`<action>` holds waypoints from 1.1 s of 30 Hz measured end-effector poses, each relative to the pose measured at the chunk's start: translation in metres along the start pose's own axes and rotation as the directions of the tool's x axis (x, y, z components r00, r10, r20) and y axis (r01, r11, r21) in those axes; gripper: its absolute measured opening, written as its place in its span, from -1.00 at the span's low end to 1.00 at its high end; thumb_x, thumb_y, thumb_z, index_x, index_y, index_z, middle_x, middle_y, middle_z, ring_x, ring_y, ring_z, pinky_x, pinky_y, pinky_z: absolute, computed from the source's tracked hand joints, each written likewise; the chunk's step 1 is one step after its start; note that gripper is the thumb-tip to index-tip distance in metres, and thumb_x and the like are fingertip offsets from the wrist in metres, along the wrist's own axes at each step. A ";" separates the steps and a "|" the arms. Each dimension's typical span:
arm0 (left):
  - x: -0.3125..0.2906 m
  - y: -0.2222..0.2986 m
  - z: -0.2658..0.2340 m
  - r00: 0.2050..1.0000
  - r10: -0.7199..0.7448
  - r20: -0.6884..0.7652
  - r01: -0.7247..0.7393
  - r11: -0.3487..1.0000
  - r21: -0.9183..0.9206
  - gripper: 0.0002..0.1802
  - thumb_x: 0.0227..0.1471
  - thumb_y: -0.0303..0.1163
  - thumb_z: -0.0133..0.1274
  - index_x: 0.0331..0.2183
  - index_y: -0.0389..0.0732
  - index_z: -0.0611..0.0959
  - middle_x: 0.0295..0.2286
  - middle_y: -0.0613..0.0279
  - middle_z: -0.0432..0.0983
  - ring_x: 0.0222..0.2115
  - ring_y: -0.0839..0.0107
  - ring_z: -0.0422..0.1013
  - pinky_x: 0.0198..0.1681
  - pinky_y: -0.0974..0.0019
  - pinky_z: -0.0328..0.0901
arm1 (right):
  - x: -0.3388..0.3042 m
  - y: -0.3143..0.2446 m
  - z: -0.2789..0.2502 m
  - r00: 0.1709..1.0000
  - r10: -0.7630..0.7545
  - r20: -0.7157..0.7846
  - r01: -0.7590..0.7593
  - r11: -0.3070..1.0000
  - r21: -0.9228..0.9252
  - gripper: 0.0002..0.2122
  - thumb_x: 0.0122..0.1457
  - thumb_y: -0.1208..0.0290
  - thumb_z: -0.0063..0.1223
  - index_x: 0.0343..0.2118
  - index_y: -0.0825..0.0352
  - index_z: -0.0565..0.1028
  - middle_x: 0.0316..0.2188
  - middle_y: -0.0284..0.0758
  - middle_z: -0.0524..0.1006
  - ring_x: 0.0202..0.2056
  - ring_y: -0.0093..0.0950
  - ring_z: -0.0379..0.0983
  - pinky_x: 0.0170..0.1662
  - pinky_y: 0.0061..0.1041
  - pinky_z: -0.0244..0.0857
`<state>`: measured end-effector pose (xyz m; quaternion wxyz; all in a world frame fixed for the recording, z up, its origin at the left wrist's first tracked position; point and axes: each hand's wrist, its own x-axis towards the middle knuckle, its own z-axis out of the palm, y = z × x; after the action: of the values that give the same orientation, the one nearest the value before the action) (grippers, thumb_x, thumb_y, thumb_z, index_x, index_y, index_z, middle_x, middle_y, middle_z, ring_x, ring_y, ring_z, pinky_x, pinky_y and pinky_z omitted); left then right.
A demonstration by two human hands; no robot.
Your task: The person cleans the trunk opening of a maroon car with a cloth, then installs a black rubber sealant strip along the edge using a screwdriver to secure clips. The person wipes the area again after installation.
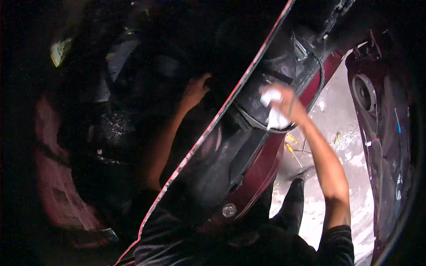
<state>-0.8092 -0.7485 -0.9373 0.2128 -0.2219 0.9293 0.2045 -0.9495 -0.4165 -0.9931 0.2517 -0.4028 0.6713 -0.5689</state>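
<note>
My right hand [288,104] is closed around a crumpled white cloth [277,120], pressed to or just above a dark panel [253,99] of a dark red car body [262,170]. The hand and the cloth are smeared by motion. A black strip [322,73] curves around that area. Across a long thin red-and-white edge [195,146], my left hand [195,92] reaches into the dark part on the left. Its fingers look apart and nothing shows in them. What they touch is too dark to make out.
On the right stands a dark red door [388,128] with a round speaker [364,92] and loose wires. Yellow-handled screwdrivers [290,148] lie on the pale floor [328,177] near my leg. Another yellow tool [337,136] lies closer to the door.
</note>
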 end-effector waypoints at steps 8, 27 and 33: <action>0.017 -0.022 0.026 0.960 0.224 -0.171 -0.217 0.974 0.057 -0.43 0.03 -0.37 0.19 0.12 -0.08 0.51 0.00 -0.17 0.44 0.01 -0.15 0.36 0.12 -0.03 0.27 | 0.087 0.086 -0.037 0.979 0.202 0.001 -0.116 0.567 -0.816 -0.50 0.00 0.58 0.04 0.10 0.25 0.47 0.09 0.02 0.44 -0.08 -0.01 0.52 0.00 -0.17 0.43; 0.015 -0.026 0.033 0.929 0.348 -0.122 -0.217 0.783 0.582 -0.43 0.03 -0.51 0.05 0.12 0.02 0.54 -0.01 -0.14 0.48 0.03 -0.17 0.36 0.12 -0.02 0.32 | 0.084 0.055 -0.106 0.943 -0.088 -0.322 -0.116 0.817 -0.564 -0.56 0.14 0.43 0.13 0.12 0.19 0.46 0.05 -0.13 0.46 0.04 -0.10 0.43 0.09 -0.26 0.34; 0.058 0.013 0.009 0.987 0.156 0.026 -0.157 0.945 0.287 -0.58 -0.02 -0.52 0.02 -0.08 -0.10 0.71 -0.23 -0.13 0.62 -0.22 0.04 0.55 -0.05 0.05 0.41 | 0.094 0.097 -0.046 0.993 0.081 -0.086 -0.118 0.636 -0.762 -0.52 0.03 0.54 0.10 0.10 0.21 0.50 0.18 0.04 0.35 -0.06 -0.04 0.52 -0.01 -0.16 0.43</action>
<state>-0.8602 -0.7527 -0.9699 0.2274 -0.1136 0.9635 0.0837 -1.0624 -0.4658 -1.0656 0.0737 -0.4214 0.8753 -0.2255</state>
